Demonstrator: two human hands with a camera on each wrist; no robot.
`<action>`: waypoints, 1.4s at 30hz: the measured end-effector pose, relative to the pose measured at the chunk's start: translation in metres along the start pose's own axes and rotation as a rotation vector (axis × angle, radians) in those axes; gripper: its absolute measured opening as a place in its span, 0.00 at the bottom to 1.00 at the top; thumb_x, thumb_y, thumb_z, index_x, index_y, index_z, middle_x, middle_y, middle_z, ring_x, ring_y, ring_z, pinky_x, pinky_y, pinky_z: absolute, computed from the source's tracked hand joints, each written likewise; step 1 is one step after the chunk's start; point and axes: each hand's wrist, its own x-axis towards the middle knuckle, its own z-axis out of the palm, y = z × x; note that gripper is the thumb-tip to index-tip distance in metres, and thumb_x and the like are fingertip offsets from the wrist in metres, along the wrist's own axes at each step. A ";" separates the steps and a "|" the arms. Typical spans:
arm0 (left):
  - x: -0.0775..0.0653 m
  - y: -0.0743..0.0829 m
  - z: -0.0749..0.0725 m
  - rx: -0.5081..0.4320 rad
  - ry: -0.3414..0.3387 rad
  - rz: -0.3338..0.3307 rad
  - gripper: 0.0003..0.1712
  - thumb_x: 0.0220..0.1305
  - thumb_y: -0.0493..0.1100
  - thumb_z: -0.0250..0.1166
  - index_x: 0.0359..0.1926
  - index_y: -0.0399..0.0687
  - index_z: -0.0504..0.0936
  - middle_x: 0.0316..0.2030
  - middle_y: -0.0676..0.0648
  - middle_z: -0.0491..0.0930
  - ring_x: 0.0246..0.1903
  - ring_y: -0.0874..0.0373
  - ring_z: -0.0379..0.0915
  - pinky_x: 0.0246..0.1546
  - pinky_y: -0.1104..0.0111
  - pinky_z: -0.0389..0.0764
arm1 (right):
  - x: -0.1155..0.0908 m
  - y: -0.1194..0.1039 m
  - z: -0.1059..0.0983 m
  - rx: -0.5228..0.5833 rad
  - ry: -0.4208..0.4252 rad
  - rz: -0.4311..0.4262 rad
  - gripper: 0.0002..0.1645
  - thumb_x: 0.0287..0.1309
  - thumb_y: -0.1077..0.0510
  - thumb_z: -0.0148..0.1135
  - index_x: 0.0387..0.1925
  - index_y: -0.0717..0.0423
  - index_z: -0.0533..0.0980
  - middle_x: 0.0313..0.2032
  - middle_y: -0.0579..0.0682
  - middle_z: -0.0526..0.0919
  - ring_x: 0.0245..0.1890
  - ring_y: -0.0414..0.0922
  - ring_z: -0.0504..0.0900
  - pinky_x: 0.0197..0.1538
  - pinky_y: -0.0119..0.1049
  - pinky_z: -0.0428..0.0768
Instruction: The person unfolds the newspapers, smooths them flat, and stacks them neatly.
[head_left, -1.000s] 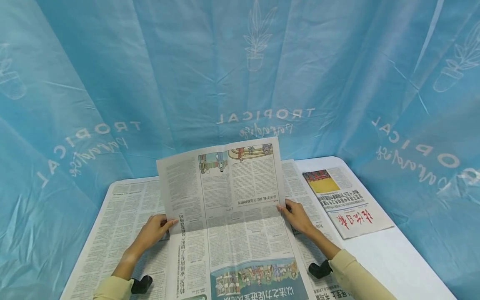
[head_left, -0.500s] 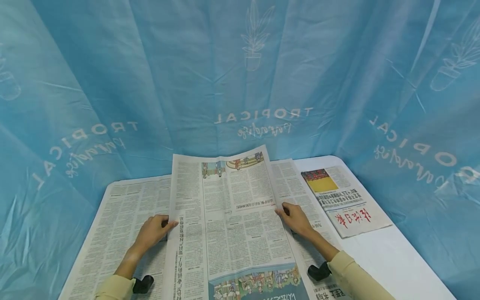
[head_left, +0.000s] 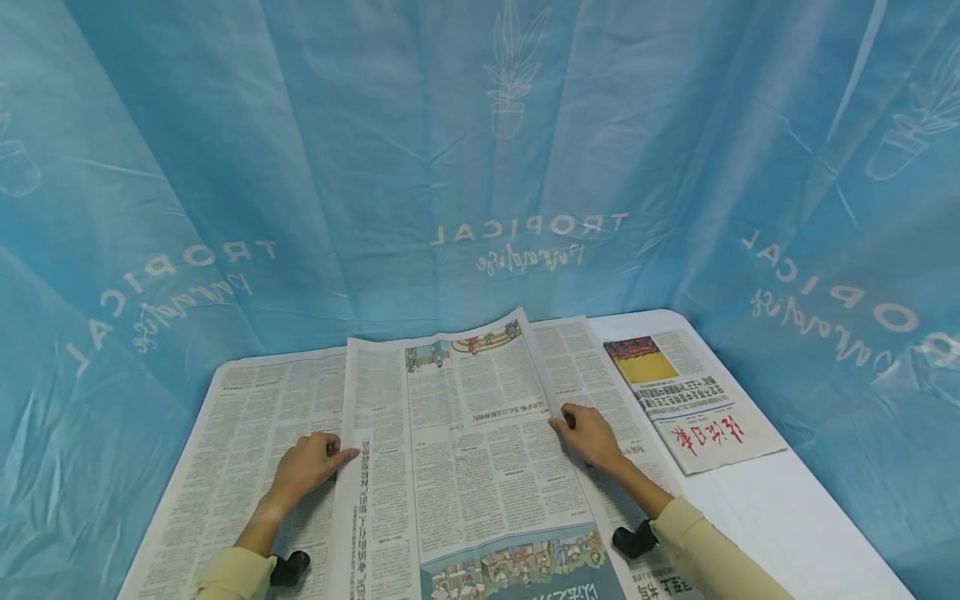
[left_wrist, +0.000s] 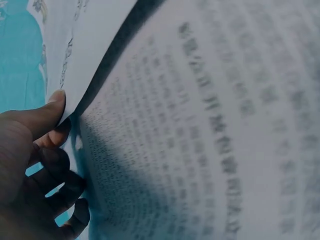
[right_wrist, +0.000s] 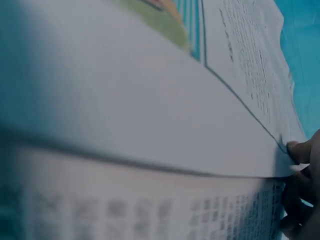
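A newspaper sheet (head_left: 480,467) with small coloured drawings stretches between my hands in the head view, its far end curling up slightly. My left hand (head_left: 306,467) pinches the sheet's left edge between thumb and fingers; the left wrist view shows the thumb (left_wrist: 56,105) on top and the other fingers curled below. At the opposite edge, my right hand (head_left: 588,435) pinches the paper the same way, its thumb (right_wrist: 298,151) showing at the margin in the right wrist view. Beneath the held sheet lies a wider spread of newspaper (head_left: 247,442).
To the right, a folded newspaper (head_left: 693,404) with a red masthead and a yellow picture lies on the white table (head_left: 780,517). A blue curtain (head_left: 390,167) hangs close behind the table and on both sides. Black wrist mounts (head_left: 633,540) sit at my cuffs.
The sheet's far end has dropped from standing up against the curtain to nearly flat over the lower newspaper. Both hands keep their grip and have barely moved.
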 end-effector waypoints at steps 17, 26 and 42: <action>0.000 0.007 0.002 0.040 -0.042 -0.125 0.23 0.60 0.53 0.69 0.17 0.48 0.71 0.11 0.54 0.61 0.14 0.60 0.58 0.17 0.69 0.59 | -0.013 -0.005 -0.026 0.324 -0.202 0.269 0.17 0.59 0.53 0.67 0.27 0.64 0.77 0.11 0.43 0.67 0.09 0.37 0.61 0.19 0.30 0.64; 0.002 0.008 -0.002 0.031 -0.068 -0.145 0.25 0.61 0.53 0.68 0.14 0.50 0.68 0.10 0.55 0.60 0.13 0.61 0.56 0.16 0.70 0.58 | -0.027 0.005 -0.044 0.580 -0.526 0.286 0.17 0.59 0.55 0.66 0.26 0.66 0.75 0.07 0.41 0.62 0.05 0.34 0.53 0.14 0.29 0.57; 0.009 0.024 -0.007 0.147 -0.026 -0.094 0.23 0.55 0.48 0.74 0.33 0.39 0.69 0.22 0.44 0.71 0.20 0.52 0.66 0.20 0.61 0.66 | -0.036 0.015 -0.037 0.647 -0.634 0.186 0.28 0.59 0.57 0.66 0.14 0.48 0.58 0.09 0.40 0.63 0.07 0.33 0.64 0.15 0.26 0.59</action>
